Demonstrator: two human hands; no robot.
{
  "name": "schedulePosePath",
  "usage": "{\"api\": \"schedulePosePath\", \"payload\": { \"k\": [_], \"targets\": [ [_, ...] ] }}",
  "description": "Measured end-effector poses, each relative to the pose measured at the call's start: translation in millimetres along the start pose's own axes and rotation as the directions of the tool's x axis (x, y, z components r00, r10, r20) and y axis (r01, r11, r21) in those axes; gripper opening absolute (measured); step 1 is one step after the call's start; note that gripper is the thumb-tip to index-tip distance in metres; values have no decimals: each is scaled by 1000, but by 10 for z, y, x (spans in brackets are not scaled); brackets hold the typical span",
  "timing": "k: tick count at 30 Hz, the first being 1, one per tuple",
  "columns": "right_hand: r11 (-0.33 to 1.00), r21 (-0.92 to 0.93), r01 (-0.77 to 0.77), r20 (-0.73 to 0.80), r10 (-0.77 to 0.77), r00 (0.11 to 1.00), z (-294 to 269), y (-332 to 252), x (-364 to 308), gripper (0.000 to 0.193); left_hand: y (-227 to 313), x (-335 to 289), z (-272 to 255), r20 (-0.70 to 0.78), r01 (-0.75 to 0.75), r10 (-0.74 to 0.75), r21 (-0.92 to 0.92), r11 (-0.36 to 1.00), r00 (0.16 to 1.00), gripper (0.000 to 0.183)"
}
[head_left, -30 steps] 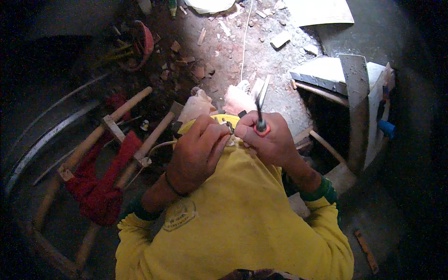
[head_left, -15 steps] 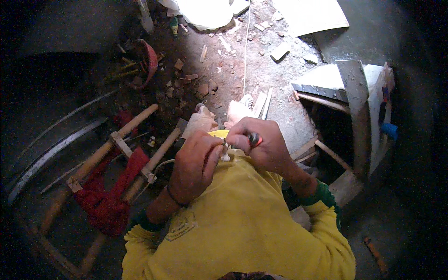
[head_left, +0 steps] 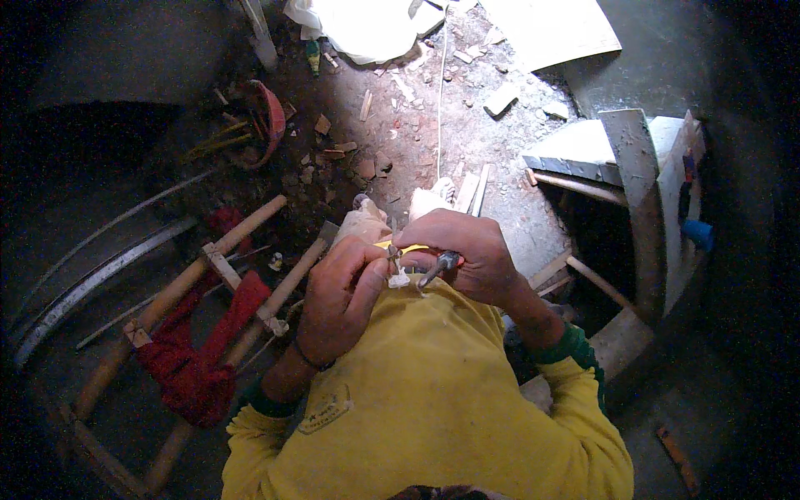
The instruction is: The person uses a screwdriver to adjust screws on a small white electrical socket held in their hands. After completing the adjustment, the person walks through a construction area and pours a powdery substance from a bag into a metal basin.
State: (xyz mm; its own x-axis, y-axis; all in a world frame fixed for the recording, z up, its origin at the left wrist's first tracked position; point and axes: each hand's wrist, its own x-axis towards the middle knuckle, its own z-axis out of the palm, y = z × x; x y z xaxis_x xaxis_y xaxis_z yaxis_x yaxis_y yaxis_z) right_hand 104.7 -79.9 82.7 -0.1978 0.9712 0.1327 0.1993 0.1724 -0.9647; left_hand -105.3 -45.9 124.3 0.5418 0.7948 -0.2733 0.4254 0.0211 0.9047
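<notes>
In front of my chest, my left hand [head_left: 346,287] pinches a small white piece [head_left: 399,277] between thumb and fingertips. It looks like a small fitting, but its exact kind is too small to make out. My right hand [head_left: 467,250] is closed round a small tool with a red and dark handle [head_left: 450,260]; its grey metal part points down toward my shirt. The right thumb and forefinger meet the left fingertips at the white piece. Fingers hide most of the tool, so its kind cannot be told.
To the left stands a wooden ladder-like frame [head_left: 215,265] with a red cloth [head_left: 190,379] over it. A red basket [head_left: 273,125] holds sticks. Wood scraps and rubble litter the floor, crossed by a white cable [head_left: 441,100]. Boards [head_left: 637,200] lean at the right.
My hands have turned slightly at the white piece, showing more of it. The tool in my right hand has tilted, and its metal part now points down.
</notes>
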Motion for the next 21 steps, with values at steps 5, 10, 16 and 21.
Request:
{"api": "schedulePosePath", "payload": {
  "k": [5, 10, 16, 21],
  "targets": [
    [973, -97, -209, -173, 190, 966, -51, -60, 42, 9, 32, -15, 9, 17, 48, -48, -3, 999, 999, 12],
    [983, -86, -160, -190, 141, 972, -137, -90, 1, 8, 9, -27, -1, 16, 155, -154, -109, 982, 988, 15],
    [996, -63, 58, -29, -60, 998, -70, 11, 51, 21, 7, 25, 3, 24, 99, -97, -99, 990, 995, 16],
    [989, -75, 127, -71, -132, 989, -31, -23, 123, 21, 10, 38, 6, 13, 156, -155, -94, 983, 988, 16]
  ]
}}
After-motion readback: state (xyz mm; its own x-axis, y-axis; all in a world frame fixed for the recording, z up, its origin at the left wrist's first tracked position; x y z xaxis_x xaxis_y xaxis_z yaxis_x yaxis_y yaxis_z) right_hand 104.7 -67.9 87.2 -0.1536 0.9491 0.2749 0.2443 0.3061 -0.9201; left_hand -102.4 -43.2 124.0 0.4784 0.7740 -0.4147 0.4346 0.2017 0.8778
